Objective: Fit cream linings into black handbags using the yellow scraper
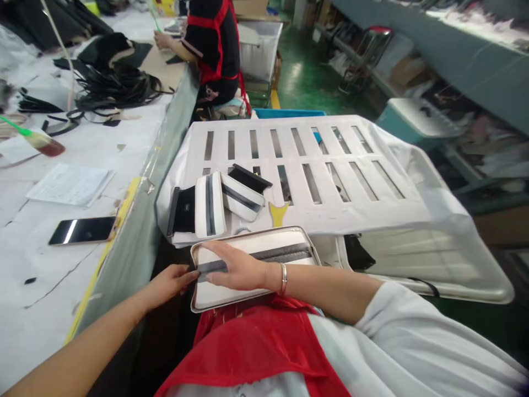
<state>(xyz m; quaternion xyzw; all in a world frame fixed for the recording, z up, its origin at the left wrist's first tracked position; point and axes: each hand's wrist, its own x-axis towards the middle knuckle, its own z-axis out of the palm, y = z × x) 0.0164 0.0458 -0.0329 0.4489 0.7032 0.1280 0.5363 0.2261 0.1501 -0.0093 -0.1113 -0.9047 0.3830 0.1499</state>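
A white pouch (264, 245) with a grey stripe and a metallic edge lies on my lap over a red apron. My right hand (235, 267) lies flat on top of it, fingers stretched out toward the left. My left hand (171, 281) touches the pouch's left edge with its fingertips, fingers partly curled. Just beyond, two smaller white pieces with grey stripes (225, 201) and black parts rest on a white slatted crate lid (330, 176).
A long white worktable (49, 242) at the left holds a phone (82, 230), papers (70, 184), a brush and black straps (115, 88). Another person in black with red straps (212, 44) sits further along. A teal bin (417, 124) stands at the right.
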